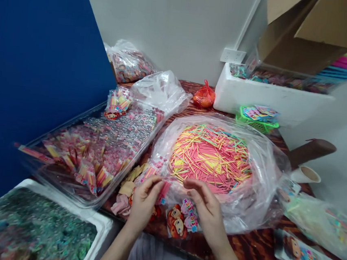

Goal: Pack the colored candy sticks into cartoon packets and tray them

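Note:
My left hand (145, 201) is closed in a pinch, with a small clear packet of pink sticks (164, 191) at its fingertips. Opposite it, my right hand (207, 209) has its fingers curled toward the thumb; whatever lies between them is too faint to make out. Just beyond both hands, a large clear bag lies open around a heap of thin pink, yellow and green sticks (212, 158). Below and between my hands are printed cartoon packets (180, 220) on the dark wooden table.
A clear tray (108, 199) of filled packets stands left, above a white foam box (102, 229). Crumpled plastic (162, 88), a red bag (204, 96), a green basket (261, 125) and another foam box (271, 98) sit behind. A paper cup (305, 175) lies right.

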